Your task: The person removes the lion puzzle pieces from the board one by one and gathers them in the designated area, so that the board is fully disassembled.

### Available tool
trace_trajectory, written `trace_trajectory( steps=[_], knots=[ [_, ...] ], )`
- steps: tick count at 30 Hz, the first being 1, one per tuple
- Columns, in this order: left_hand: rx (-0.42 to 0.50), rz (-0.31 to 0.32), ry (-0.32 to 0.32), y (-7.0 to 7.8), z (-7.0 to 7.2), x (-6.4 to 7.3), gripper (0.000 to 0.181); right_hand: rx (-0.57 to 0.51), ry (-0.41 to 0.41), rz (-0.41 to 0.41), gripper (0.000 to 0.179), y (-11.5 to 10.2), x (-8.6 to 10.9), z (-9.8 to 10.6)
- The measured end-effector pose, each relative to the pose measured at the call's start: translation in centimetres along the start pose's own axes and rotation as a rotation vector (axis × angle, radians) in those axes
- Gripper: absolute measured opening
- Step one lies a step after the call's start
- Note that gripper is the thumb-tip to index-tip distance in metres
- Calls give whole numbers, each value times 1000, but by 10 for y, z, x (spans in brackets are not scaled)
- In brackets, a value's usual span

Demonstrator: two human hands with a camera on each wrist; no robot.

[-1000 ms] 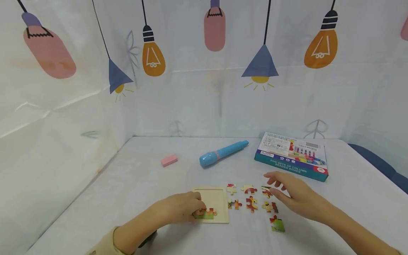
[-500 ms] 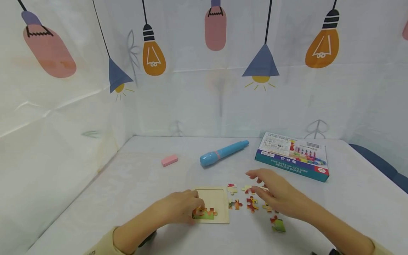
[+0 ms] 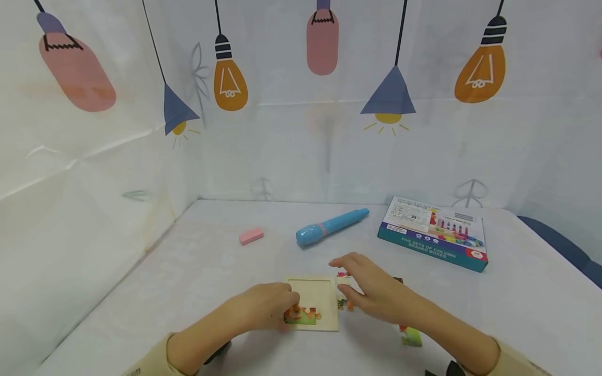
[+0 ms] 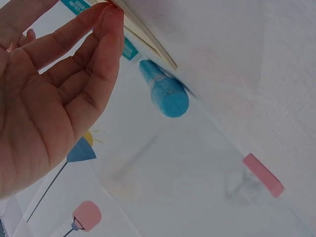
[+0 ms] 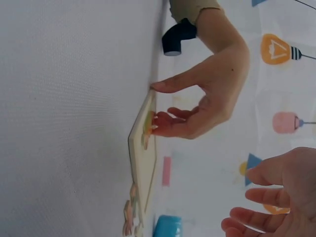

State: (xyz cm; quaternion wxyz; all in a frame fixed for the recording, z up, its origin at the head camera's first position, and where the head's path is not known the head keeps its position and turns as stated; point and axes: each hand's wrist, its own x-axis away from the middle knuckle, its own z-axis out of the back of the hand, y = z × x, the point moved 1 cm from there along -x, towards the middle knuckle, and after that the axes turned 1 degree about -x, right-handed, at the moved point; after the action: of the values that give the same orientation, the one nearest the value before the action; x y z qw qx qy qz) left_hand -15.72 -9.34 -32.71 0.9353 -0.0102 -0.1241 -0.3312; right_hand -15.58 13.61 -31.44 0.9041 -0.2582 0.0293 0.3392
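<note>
A shallow wooden puzzle tray (image 3: 310, 288) lies on the white table, with joined jigsaw pieces (image 3: 307, 317), orange and green, in its near left corner. My left hand (image 3: 265, 305) grips that corner. In the right wrist view its thumb is at the tray's edge and its curled fingertips are on the pieces. My right hand (image 3: 378, 291) is over loose jigsaw pieces (image 3: 345, 304) beside the tray, fingers spread and loosely bent, holding nothing. It hides most of those pieces; a green and red jigsaw piece (image 3: 411, 337) shows below its wrist.
Behind the tray lie a pink block (image 3: 251, 236) and a blue toy microphone (image 3: 331, 227). A flat box labelled for beaded boxes (image 3: 432, 234) lies at the back right. A white cloth printed with lamps (image 3: 291, 146) hangs behind the table.
My right hand has moved left across the loose pieces toward the tray, covering several of them. My left hand has stayed at the tray's corner, and the joined pieces look the same.
</note>
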Motion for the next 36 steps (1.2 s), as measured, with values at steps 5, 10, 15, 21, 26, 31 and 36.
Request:
trace_trajectory(
  steps=[5,10,15,21,26,31,36],
  knots=[
    [-15,2,8,2,1,-1,30,-1,-56,9,40,-4,-10,-11],
    [-11,-16,23,2,2,-1,29,58,-127,39,42,-7,-16,-24],
    [23,-23,28,0,5,-1,28,225,-241,108,48,-6,-18,-38],
    [19,-83,58,-3,5,-1,28,225,-321,121,44,-3,-17,-46],
    [0,-127,80,-4,3,0,26,206,-271,166,30,-4,-17,-52],
    [-8,-148,97,-4,0,1,26,166,-225,152,19,-4,-18,-58],
    [-5,-155,107,-4,-2,2,27,106,-182,144,18,-3,-18,-64]
  ],
)
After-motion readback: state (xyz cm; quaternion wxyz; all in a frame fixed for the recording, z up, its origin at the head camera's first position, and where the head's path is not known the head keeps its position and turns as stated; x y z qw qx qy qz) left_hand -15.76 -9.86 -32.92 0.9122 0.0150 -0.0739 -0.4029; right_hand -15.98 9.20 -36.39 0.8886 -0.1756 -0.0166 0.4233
